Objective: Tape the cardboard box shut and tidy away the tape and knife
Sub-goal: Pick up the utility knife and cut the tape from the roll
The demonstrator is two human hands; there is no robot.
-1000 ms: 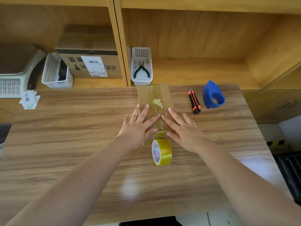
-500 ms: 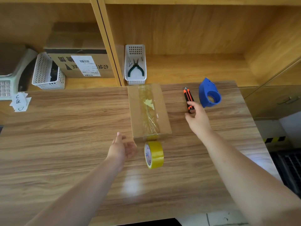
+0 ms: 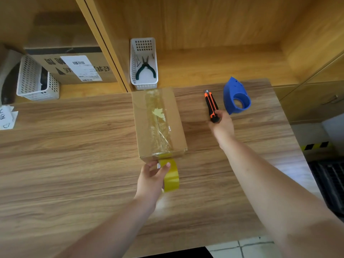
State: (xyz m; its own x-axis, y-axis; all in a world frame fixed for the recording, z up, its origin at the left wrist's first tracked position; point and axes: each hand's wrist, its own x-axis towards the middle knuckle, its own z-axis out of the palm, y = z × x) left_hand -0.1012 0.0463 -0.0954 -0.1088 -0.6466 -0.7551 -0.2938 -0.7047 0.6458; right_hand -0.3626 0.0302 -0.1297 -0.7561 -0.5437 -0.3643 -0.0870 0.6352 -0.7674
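Observation:
A flat cardboard box [image 3: 145, 123] lies in the middle of the wooden table [image 3: 65, 149], a strip of clear yellowish tape running down its top and over its near edge. The yellow tape roll [image 3: 171, 176] stands on edge just in front of the box, still joined to that strip. My left hand [image 3: 151, 180] grips the roll from the left, thumb on top. To the right of the box lies the orange and black knife [image 3: 211, 104]. My right hand [image 3: 222, 125] closes on its near end.
A blue tape dispenser [image 3: 237, 96] sits right of the knife. A white basket [image 3: 144, 64] with pliers stands on the shelf behind the box. Another white basket [image 3: 35, 81] and a labelled carton [image 3: 74, 66] are in the left shelf bay. Paper slips [image 3: 6, 117] lie at far left.
Both hands left the box top. My right hand went right to the knife's near end and closed on it. My left hand dropped back, then took hold of the tape roll.

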